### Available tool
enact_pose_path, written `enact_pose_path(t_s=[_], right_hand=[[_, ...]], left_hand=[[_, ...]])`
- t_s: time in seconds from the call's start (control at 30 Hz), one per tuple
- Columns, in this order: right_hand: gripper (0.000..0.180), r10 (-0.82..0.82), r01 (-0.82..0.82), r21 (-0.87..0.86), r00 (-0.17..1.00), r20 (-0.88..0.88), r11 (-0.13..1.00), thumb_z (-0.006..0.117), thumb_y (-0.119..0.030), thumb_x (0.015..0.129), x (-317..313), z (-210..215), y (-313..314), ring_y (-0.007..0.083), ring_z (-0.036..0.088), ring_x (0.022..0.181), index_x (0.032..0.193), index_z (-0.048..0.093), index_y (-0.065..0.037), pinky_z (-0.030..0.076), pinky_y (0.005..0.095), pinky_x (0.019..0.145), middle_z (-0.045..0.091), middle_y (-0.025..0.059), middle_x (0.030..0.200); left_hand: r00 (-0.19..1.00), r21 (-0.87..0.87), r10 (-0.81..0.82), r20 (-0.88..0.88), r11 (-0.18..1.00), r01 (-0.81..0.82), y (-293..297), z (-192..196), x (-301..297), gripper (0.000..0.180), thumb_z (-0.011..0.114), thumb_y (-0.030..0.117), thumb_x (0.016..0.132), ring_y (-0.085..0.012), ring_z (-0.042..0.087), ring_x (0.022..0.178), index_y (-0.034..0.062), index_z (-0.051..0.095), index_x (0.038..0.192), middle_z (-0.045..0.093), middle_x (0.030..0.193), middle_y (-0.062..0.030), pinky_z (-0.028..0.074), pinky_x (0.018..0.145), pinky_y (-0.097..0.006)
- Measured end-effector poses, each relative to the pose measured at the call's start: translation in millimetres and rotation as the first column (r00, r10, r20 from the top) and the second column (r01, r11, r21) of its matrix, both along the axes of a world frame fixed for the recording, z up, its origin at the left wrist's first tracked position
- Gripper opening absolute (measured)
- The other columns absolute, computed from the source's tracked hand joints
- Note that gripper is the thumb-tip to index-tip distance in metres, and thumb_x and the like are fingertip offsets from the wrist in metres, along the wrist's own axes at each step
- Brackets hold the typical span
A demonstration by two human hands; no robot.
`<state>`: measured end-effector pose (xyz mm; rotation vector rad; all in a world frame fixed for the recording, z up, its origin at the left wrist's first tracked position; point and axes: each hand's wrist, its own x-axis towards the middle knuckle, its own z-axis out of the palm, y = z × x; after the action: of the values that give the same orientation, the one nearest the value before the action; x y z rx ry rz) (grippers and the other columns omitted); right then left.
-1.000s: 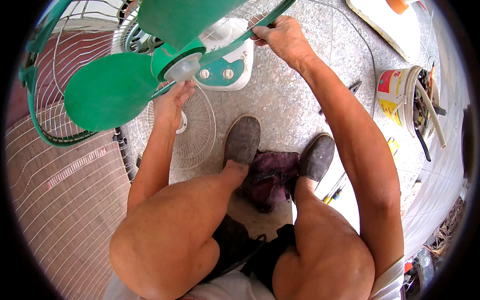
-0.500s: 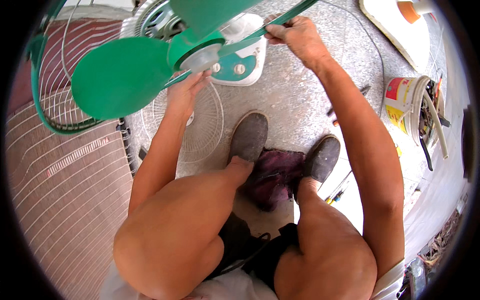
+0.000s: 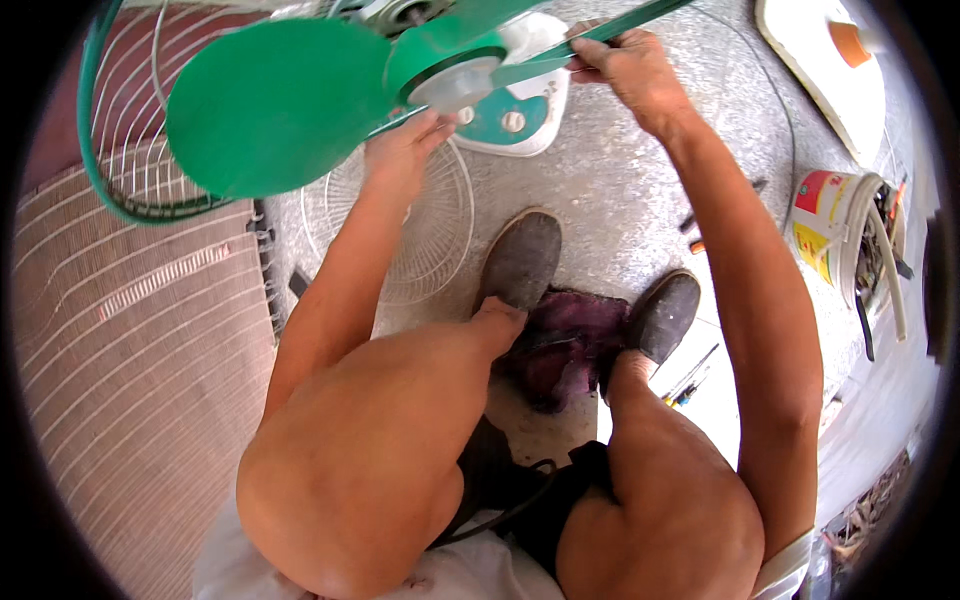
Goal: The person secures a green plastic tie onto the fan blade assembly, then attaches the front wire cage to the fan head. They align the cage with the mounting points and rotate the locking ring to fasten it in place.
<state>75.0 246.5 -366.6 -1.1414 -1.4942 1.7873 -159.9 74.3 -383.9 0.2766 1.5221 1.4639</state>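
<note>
A green fan blade assembly [image 3: 280,108] with a pale hub [image 3: 460,84] hangs at the top of the view. My left hand [image 3: 408,145] is closed on a blade's edge just below the hub. On the right, my right hand [image 3: 635,78] pinches another blade, seen edge-on, between thumb and fingers. Behind the hub, part of the fan motor [image 3: 408,12] shows at the upper border. Beneath the blades stands the white fan base [image 3: 548,135] with a green panel and round white knobs. A round wire guard [image 3: 440,235] lies on the floor below my left hand.
A green-rimmed wire guard [image 3: 100,170] stands at the left, above a striped brown mat [image 3: 150,360]. A tool bucket [image 3: 830,225] and a white board [image 3: 815,70] are on the right. Between my feet lies a dark purple cloth [image 3: 575,335]; tools [image 3: 690,385] lie near my right foot.
The blade assembly has moved slightly right and away, both hands still on it. The whole view has also shifted, so the floor things appear farther right.
</note>
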Motion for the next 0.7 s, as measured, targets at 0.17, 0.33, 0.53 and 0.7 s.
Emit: enact_pose_path(t_s=[0.17, 0.33, 0.53, 0.7], right_hand=[[0.023, 0.013, -0.013, -0.039, 1.000, -0.006, 0.999, 0.061, -0.009, 0.093, -3, 1, 0, 0.0175, 0.067, 0.083, 0.110, 0.066, 0.005, 0.059, 0.0277, 0.076, 0.069, 0.0134, 0.095], [0.020, 0.023, -0.022, -0.035, 1.000, 0.010, 0.999, 0.061, -0.006, 0.093, 0, 7, -1, 0.0192, 0.069, 0.085, 0.108, 0.067, 0.005, 0.059, 0.0292, 0.079, 0.070, 0.0148, 0.094], [0.019, 0.058, -0.059, -0.061, 0.998, -0.013, 0.996, 0.062, -0.005, 0.092, 1, 6, 1, 0.0196, 0.069, 0.085, 0.107, 0.067, 0.006, 0.059, 0.0287, 0.080, 0.070, 0.0149, 0.094], [0.020, 0.013, -0.018, -0.114, 0.999, -0.048, 0.993, 0.060, -0.005, 0.092, 0, 9, 0, 0.0201, 0.069, 0.085, 0.108, 0.066, 0.006, 0.059, 0.0287, 0.080, 0.069, 0.0156, 0.095]], left_hand=[[0.998, -0.001, -0.068, -0.015, 0.998, 0.068, -2, 8, -2, 0.029, 0.060, -0.003, 0.088, -0.0293, 0.066, 0.100, -0.0056, 0.057, 0.116, 0.065, 0.108, -0.0176, 0.056, 0.088, -0.041], [0.998, -0.011, -0.032, -0.053, 0.999, 0.032, 3, 15, 6, 0.031, 0.061, -0.002, 0.088, -0.0293, 0.066, 0.098, -0.0059, 0.055, 0.118, 0.065, 0.108, -0.0182, 0.056, 0.088, -0.040], [0.995, -0.013, -0.092, 0.048, 0.996, 0.093, 3, 10, 3, 0.031, 0.062, -0.001, 0.088, -0.0289, 0.066, 0.099, -0.0053, 0.054, 0.118, 0.065, 0.109, -0.0184, 0.056, 0.088, -0.040], [0.996, 0.000, -0.059, 0.067, 0.998, 0.059, 4, 7, 3, 0.032, 0.063, -0.002, 0.086, -0.0275, 0.067, 0.100, -0.0031, 0.057, 0.118, 0.065, 0.113, -0.0161, 0.058, 0.084, -0.038]])
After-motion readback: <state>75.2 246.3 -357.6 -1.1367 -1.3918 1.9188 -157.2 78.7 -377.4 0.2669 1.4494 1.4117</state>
